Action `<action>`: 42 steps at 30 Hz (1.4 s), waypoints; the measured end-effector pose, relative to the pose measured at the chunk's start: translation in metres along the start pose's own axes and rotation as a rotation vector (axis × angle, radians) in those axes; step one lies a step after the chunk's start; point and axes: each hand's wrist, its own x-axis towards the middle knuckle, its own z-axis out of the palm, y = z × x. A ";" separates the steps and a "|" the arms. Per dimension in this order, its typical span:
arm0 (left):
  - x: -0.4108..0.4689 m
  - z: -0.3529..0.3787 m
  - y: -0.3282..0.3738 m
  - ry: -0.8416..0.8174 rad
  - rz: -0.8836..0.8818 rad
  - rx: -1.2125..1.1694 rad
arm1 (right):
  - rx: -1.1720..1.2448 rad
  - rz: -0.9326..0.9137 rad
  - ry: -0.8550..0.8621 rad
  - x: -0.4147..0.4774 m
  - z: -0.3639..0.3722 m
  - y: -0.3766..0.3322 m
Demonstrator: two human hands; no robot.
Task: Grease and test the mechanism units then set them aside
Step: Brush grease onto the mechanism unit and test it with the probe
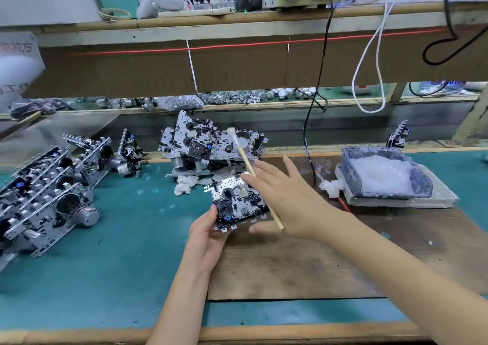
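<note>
at a workbench, a person's left hand (208, 236) grips a mechanism unit (235, 202) by its lower left corner, thumb on the near edge and the other fingers hidden behind the plate, holding it tilted above the far edge of a wooden board (290, 265) laid on a green mat (118, 252). the right hand (287, 202) reaches over the unit's right half with its fingers (289, 167) straight and fanned apart, covering that side of the mechanism. a wooden-handled brush (245, 157) slants through this hand, white tip up and away from the person, butt end poking out near the blurred thumb; the part of the handle under the palm is out of sight, so it cannot be told how the hand keeps hold of it. just behind the unit lies crumpled tissue (183, 185), and past that a heap of units (208, 144) whose separate pieces are hard to pick apart. rows of units (45, 194) stand on edge at the left, the nearest ones cut off by the frame. to the right, well apart from the hands, a grease tray (390, 192) smeared white sits on a pale pad, with a lone unit (397, 134) standing on edge beyond it.
</note>
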 end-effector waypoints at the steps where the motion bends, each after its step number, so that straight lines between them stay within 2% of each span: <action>1: 0.000 0.000 0.000 -0.010 0.005 0.003 | -0.068 -0.007 -0.054 0.003 0.003 0.000; 7: -0.002 0.002 0.001 -0.048 0.017 0.030 | -0.100 -0.011 -0.083 0.016 0.004 0.001; 17: 0.000 0.001 -0.001 -0.041 0.016 0.025 | -0.135 -0.055 -0.014 0.021 0.001 -0.003; 21: -0.001 0.000 -0.001 -0.049 0.015 -0.009 | -0.068 -0.051 -0.013 0.016 -0.002 0.000; 23: -0.001 -0.002 0.000 -0.041 0.019 -0.032 | 0.094 -0.079 0.066 0.012 -0.008 0.000; 26: 0.002 -0.004 0.000 0.022 0.017 -0.031 | 0.368 -0.109 0.458 0.004 -0.016 -0.001; 28: 0.004 -0.005 -0.001 0.058 0.029 -0.052 | 0.494 -0.114 0.562 -0.004 -0.020 -0.002; 30: 0.004 -0.005 -0.002 0.068 0.031 -0.068 | 0.571 -0.160 0.586 -0.011 -0.023 -0.004; 34: 0.005 -0.005 -0.002 0.062 0.024 -0.072 | 0.566 -0.170 0.637 -0.018 -0.026 -0.009; 42: 0.005 -0.006 -0.002 0.053 0.021 -0.079 | 0.527 -0.131 0.550 -0.018 -0.020 -0.012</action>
